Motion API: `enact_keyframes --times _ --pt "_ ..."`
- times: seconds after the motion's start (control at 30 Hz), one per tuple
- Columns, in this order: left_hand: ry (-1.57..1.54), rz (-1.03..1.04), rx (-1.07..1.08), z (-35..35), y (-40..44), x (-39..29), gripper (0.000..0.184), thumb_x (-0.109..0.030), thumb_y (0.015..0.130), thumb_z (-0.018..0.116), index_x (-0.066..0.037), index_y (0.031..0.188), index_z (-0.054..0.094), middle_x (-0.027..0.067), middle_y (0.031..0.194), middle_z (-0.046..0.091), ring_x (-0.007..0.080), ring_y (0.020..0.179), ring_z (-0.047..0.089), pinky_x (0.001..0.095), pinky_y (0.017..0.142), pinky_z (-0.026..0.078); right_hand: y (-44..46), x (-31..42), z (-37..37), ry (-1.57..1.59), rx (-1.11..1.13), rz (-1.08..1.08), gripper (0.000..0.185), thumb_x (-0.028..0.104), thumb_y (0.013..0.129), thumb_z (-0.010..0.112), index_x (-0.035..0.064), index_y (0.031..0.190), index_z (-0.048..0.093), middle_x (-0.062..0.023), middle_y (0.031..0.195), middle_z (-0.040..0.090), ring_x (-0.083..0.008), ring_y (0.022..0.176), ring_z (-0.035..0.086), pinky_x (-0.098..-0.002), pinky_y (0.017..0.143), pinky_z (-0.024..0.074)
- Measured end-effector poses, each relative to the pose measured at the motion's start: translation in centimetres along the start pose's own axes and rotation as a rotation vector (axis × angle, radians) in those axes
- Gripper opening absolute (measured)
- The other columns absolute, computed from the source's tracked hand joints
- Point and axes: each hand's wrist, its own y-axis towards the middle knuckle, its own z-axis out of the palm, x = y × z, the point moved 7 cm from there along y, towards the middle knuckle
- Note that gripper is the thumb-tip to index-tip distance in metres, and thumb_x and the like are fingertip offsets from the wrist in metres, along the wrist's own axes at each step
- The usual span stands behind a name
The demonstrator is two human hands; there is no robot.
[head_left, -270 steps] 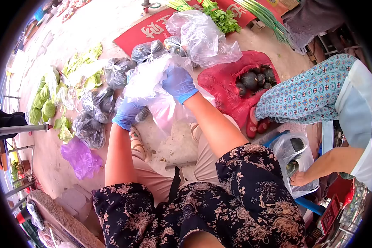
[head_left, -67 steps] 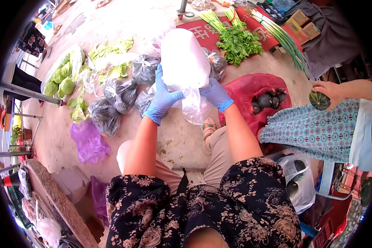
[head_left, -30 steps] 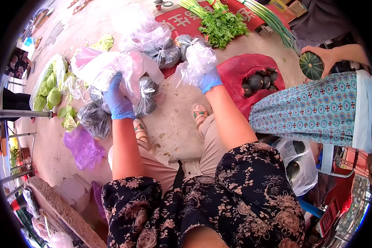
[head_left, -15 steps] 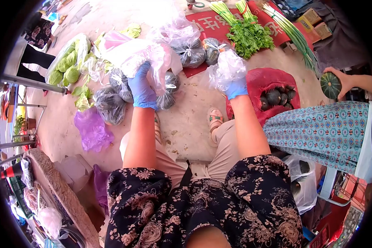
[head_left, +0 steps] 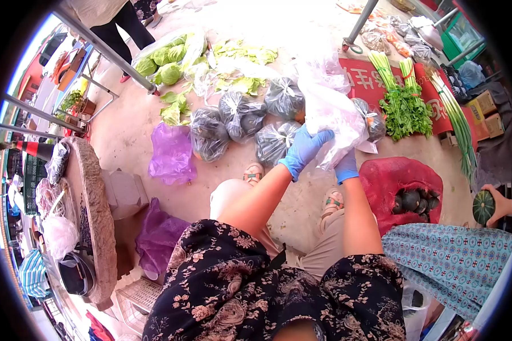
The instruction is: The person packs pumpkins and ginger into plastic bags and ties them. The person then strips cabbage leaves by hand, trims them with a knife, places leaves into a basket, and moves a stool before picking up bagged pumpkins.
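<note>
Both of my hands wear blue gloves and meet in front of me, above the ground. My left hand (head_left: 306, 150) is closed on the near left side of a bunch of thin whitish plastic bags (head_left: 334, 116). Close beside it, my right hand (head_left: 347, 166) grips the lower right part of the same bunch; its fingertips are partly hidden by the plastic. Below and to the left lie several knotted clear bags (head_left: 242, 116) filled with dark green round produce. Another knotted bag (head_left: 372, 118) shows just right of the bunch.
A red mesh sack (head_left: 375, 179) of dark squash lies right. Celery (head_left: 407, 111) and green onions (head_left: 458, 131) rest on red cloth. Bagged cabbages (head_left: 168, 59) and a purple bag (head_left: 172, 153) lie left, beyond a stone slab (head_left: 94, 221). Another person's hand (head_left: 500, 206) holds a striped squash (head_left: 483, 208).
My hands, apart before with plastic in each, have come together at one bunch. My view has turned left, so the scene sits farther right. The other person still holds the squash.
</note>
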Motion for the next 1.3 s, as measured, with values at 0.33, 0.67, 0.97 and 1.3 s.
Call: enact_keyframes --times 0.33,0.67,0.97,1.3 --pt "-0.198 -0.4 0.158 -0.8 -0.3 -0.1 0.043 -0.024 0.083 0.056 -0.002 0.118 0.047 0.007 0.112 0.053 0.0139 0.098 0.049 0.0275 0.085 0.04 0.3 5.3 4.5 0.198 -0.031 -0.05 0.031 0.017 0.091 0.035 0.0048 0.12 0.038 -0.0076 0.109 0.049 -0.0193 0.096 0.05 -0.0322 0.084 0.0431" --pt "-0.154 -0.257 -0.17 -3.9 0.7 -0.4 0.041 -0.024 0.077 0.063 0.002 0.109 0.055 0.0079 0.101 0.06 0.0139 0.087 0.055 0.0267 0.076 0.043 0.4 9.3 8.9 0.073 0.0 0.0 0.047 0.022 0.082 0.053 0.0008 0.122 0.039 -0.0082 0.117 0.047 -0.0174 0.109 0.045 -0.0303 0.094 0.0329" --pt "0.303 -0.168 -0.095 -2.9 0.4 -0.8 0.033 -0.019 0.077 0.06 0.0 0.103 0.057 0.0107 0.094 0.063 0.0162 0.083 0.058 0.03 0.073 0.045 0.0 8.8 9.2 -0.143 -0.19 0.112 0.045 0.02 0.079 0.063 -0.0012 0.116 0.047 -0.0055 0.109 0.054 -0.0125 0.097 0.05 -0.0244 0.086 0.0387" --pt "0.085 -0.265 -0.05 0.2 0.4 2.0 0.025 -0.02 0.083 0.057 0.0 0.098 0.058 0.0007 0.081 0.058 0.0071 0.069 0.051 0.0211 0.061 0.042 -1.1 9.3 6.0 -0.03 -0.256 -0.006 0.024 0.016 0.086 0.054 0.0015 0.105 0.056 -0.0037 0.097 0.059 -0.0092 0.082 0.055 -0.022 0.07 0.046"
